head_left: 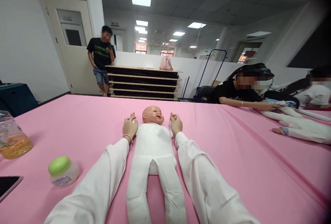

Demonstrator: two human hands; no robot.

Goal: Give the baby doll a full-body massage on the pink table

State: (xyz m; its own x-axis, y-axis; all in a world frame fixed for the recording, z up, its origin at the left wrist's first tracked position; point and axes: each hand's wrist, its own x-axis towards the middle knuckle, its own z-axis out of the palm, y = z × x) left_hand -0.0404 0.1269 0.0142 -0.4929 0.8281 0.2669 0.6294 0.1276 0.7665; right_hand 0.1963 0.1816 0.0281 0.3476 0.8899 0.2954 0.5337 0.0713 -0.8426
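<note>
A baby doll (155,141) with a white cloth body and a hard plastic head lies on its back, head away from me, legs toward me. On its left side in the picture, my left hand (130,127), with a beaded bracelet at the wrist, is closed around one of the doll's arms. My right hand (176,124) is closed around the other arm. Both doll arms are bent up beside the head, and small doll fingers show above my hands. Long white sleeves cover my arms, which run along both sides of the doll.
A pink cloth (214,137) covers the table. To the left are a jar with a green lid (63,171), a bottle of amber liquid (12,141) and a phone (9,186). At right, a seated person (240,86) handles another doll (302,125). Another person stands behind, near shelves (144,83).
</note>
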